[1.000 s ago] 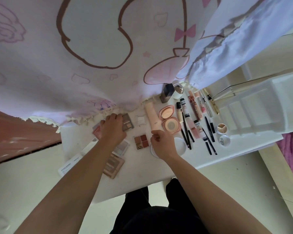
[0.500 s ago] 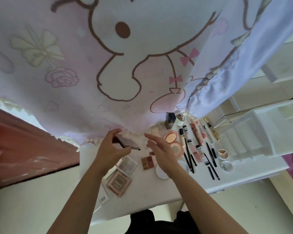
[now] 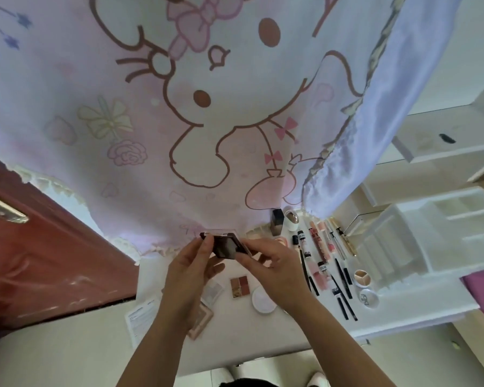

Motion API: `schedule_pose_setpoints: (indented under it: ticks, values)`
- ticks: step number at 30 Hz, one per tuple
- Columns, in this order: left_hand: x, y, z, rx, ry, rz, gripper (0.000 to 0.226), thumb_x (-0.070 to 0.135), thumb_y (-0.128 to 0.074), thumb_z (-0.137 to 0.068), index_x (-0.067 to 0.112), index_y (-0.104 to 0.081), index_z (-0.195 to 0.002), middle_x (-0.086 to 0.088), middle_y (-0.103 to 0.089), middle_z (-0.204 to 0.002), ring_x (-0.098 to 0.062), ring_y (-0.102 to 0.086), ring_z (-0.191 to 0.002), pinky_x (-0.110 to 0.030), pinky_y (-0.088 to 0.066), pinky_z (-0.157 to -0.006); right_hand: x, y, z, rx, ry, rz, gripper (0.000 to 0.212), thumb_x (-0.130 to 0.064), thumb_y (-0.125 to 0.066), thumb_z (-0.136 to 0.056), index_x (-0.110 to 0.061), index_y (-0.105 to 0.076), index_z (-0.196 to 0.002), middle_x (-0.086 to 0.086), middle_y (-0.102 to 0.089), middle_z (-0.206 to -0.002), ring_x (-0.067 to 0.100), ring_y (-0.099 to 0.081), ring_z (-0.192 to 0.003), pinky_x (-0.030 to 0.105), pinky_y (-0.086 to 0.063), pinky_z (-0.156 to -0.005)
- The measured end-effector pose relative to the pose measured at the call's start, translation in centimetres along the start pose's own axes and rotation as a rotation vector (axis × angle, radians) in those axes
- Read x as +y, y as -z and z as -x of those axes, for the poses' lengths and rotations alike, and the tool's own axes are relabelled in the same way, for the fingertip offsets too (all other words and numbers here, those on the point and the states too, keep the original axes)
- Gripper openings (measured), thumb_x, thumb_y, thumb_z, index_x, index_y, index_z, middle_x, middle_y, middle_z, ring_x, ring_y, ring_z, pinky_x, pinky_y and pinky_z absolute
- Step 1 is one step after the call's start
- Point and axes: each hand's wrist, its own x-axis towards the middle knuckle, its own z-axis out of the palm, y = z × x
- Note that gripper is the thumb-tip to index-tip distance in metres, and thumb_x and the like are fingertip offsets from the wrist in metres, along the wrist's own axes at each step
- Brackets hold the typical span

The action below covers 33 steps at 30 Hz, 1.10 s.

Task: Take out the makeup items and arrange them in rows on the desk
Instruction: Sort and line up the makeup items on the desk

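Right now both hands are clamped on one thing. Your left hand [image 3: 190,275] pinches the left end of the dark palette [image 3: 226,246] and your right hand [image 3: 277,272] pinches its right edge. The palette is held in the air above the desk [image 3: 291,339], close to the hem of the cartoon curtain [image 3: 179,135]. A clear edge shows along its top, but whether the lid is open or closed cannot be told.

You look to be in the middle of the arranging, checking or turning this piece before you place it. The next move calls for a free spot in the palette group below your hands, with its edges squared to its neighbours.

Directly under your wrists lie:
- a four-pan palette [image 3: 238,283]
- a round white compact [image 3: 263,300]
- a pale palette [image 3: 213,289], partly hidden by your left hand
- a pink palette [image 3: 203,324] near the front edge

Beside these, a paper leaflet [image 3: 141,317] hangs over the desk's left side.

To your right the tubes and pencils [image 3: 319,261] lie lined up side by side, with a white organiser [image 3: 430,241] beyond them.

Mind the curtain. Its hem drapes onto the back of the desk and could cover whatever you set there. Lower the palette gently so you don't nudge the small pieces already placed.
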Motion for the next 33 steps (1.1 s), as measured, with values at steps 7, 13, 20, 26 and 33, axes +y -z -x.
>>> schedule_pose_setpoints:
  ticks: [7, 13, 20, 26, 33]
  values:
    - [-0.9, -2.0, 2.6, 0.019, -0.168, -0.218, 0.037, 0.034, -0.076, -0.080, 0.024, -0.069, -0.114, 0.003, -0.073, -0.110, -0.016, -0.068, -0.107, -0.046, -0.054, -0.095, -0.2, 1.4, 2.5, -0.001, 0.034, 0.053, 0.027, -0.041, -0.075, -0.085, -0.042, -0.074, -0.112, -0.016, -0.069, -0.092, 0.013, -0.063, -0.089, 0.025, -0.053, -0.068]
    - [-0.9, -2.8, 3.7, 0.043, -0.193, -0.131, 0.048, 0.032, -0.077, -0.072, 0.016, -0.069, -0.117, -0.003, -0.075, -0.106, -0.023, -0.072, -0.100, -0.040, -0.057, -0.088, -0.7, 2.8, 3.6, -0.116, -0.002, -0.009, 0.032, -0.045, -0.061, -0.095, -0.032, -0.071, -0.122, -0.015, -0.067, -0.113, 0.009, -0.063, -0.109, 0.032, -0.055, -0.085]
    - [-0.7, -2.4, 4.3, -0.023, -0.167, -0.093, 0.051, 0.029, -0.086, -0.069, 0.011, -0.071, -0.115, -0.007, -0.075, -0.106, -0.026, -0.071, -0.101, -0.041, -0.057, -0.090, -1.9, 3.3, 4.8, -0.194, 0.101, 0.169, 0.050, -0.055, -0.032, -0.103, -0.030, -0.062, -0.135, -0.017, -0.067, -0.124, 0.002, -0.058, -0.117, 0.017, -0.041, -0.098]
    - [-0.7, -1.8, 4.3, -0.060, -0.173, -0.059, 0.064, 0.035, -0.081, -0.061, 0.005, -0.069, -0.116, -0.012, -0.074, -0.107, -0.029, -0.071, -0.102, -0.040, -0.057, -0.091, -3.1, 3.9, 4.9, -0.219, 0.162, 0.319, 0.049, -0.048, -0.026, -0.105, -0.031, -0.059, -0.137, -0.010, -0.071, -0.112, 0.004, -0.059, -0.101, 0.010, -0.036, -0.085]
    - [-0.8, -1.5, 4.4, -0.102, -0.016, -0.002, 0.042, 0.022, -0.080, -0.076, -0.001, -0.069, -0.108, -0.021, -0.073, -0.104, -0.037, -0.070, -0.100, -0.039, -0.059, -0.083, -2.3, 3.9, 5.0, -0.153, 0.294, 0.489, 0.045, -0.041, -0.031, -0.107, -0.019, -0.066, -0.124, -0.003, -0.074, -0.105, 0.011, -0.062, -0.093, 0.032, -0.051, -0.084]
